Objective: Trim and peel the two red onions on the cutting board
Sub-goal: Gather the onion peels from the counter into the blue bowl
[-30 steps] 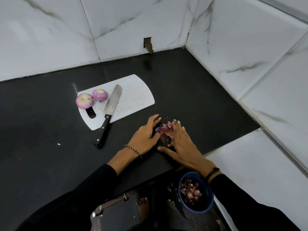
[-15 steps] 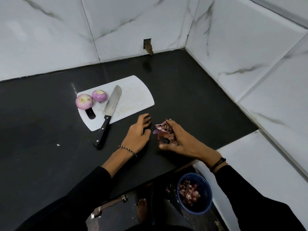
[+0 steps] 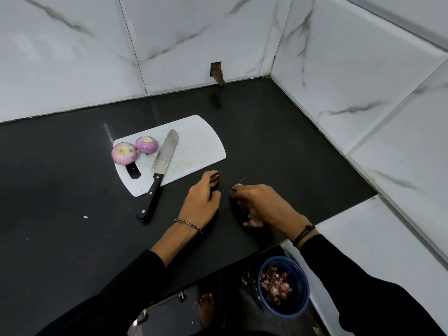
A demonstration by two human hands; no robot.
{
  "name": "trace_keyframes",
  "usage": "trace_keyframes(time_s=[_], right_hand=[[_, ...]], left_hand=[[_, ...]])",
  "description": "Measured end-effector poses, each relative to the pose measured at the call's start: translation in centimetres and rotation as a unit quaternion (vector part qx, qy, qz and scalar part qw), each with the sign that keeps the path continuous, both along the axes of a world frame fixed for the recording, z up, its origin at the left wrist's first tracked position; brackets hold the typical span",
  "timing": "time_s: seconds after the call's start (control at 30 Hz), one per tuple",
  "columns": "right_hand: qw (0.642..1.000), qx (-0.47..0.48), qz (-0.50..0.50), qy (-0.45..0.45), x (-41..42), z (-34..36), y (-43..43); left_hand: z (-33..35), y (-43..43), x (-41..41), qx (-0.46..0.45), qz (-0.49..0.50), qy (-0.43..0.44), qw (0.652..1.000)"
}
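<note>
Two peeled, trimmed red onions, one larger [image 3: 124,153] and one smaller [image 3: 146,144], sit at the left end of the white cutting board [image 3: 194,146]. A black-handled knife [image 3: 158,170] lies across the board's front edge, blade on the board. My left hand [image 3: 202,198] rests flat on the black counter just in front of the board. My right hand [image 3: 258,204] is curled beside it on the counter, gripping a bunch of purple onion peels [image 3: 253,223] that show under the palm.
A blue bowl [image 3: 300,282] holding onion scraps stands below the counter's front edge at the lower right. White marble-look walls close the back and the right side. A small white crumb [image 3: 85,217] lies on the counter to the left.
Both hands slid back toward me along the counter. The right hand closed over the pile of peels and drew it toward the counter's edge; the left hand flattened.
</note>
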State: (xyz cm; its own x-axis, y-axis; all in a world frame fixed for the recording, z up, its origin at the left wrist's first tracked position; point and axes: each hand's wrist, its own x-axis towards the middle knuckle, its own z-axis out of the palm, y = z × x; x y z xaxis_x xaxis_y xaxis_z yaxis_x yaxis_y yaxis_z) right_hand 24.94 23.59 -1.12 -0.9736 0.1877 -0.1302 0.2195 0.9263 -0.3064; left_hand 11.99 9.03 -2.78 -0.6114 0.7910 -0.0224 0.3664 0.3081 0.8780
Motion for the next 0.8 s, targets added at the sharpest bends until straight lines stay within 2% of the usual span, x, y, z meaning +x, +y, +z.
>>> trace_keyframes(time_s=[0.07, 0.13, 0.33, 0.5, 0.6, 0.8], right_hand=[[0.998, -0.007, -0.029, 0.049, -0.1, 0.3, 0.8], [0.997, -0.023, -0.047, 0.057, 0.0, 0.7, 1.4], [0.987, -0.114, 0.002, -0.113, 1.6, 1.7, 2.5], [0.979, -0.076, 0.073, -0.175, 2.8, 1.5, 2.1], [0.982, -0.064, 0.080, -0.157, 3.0, 1.3, 1.8], [0.998, -0.018, 0.062, -0.018, 4.1, -0.3, 1.0]], left_hand=[[0.0, -0.1, -0.1, -0.001, -0.002, 0.007, 1.000], [0.0, -0.2, -0.2, -0.003, -0.003, 0.009, 1.000], [-0.1, -0.4, -0.3, -0.002, -0.006, 0.014, 1.000], [-0.3, -0.3, 0.0, -0.007, -0.015, 0.020, 1.000], [-0.3, -0.2, 0.2, -0.011, -0.021, 0.025, 0.999], [0.0, 0.1, 0.5, -0.008, -0.022, 0.032, 0.999]])
